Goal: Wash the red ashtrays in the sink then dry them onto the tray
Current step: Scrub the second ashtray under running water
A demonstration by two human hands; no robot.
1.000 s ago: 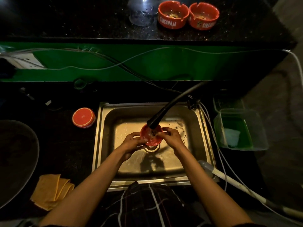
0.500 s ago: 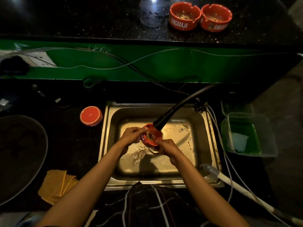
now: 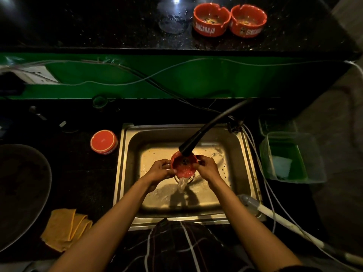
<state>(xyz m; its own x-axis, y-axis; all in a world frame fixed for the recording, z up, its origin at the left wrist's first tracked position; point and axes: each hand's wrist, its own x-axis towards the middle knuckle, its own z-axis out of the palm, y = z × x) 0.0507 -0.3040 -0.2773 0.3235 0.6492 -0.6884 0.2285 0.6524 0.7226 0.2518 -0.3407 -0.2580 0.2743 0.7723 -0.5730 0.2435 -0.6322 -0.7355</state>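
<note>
Both hands hold one red ashtray (image 3: 183, 165) over the sink (image 3: 238, 154), right under the black faucet spout (image 3: 193, 143). Left hand (image 3: 158, 171) fingers curled round its left rim, right hand (image 3: 207, 168) fingers curled round the right rim. Ashtray tipped toward the person, water spilling off its near edge down to the drain. Step in hand looks like rinsing.

Progress: early-to-mid, my read. One upturned red ashtray (image 3: 103, 141) sits on the worktop (image 3: 82, 173) just left of the sink, likely already washed, can't confirm. Two more Singaraja ashtrays (image 3: 211, 20) (image 3: 248, 20) touching each other on the upper ledge (image 3: 117, 26), ash and debris visible inside, so still to wash. Round dark tray (image 3: 23, 193) at far left, nothing red visible on it. Yellow cloth (image 3: 64, 229) folded near the tray, apparently for drying. So drying and tray placement are left for all four.
</note>
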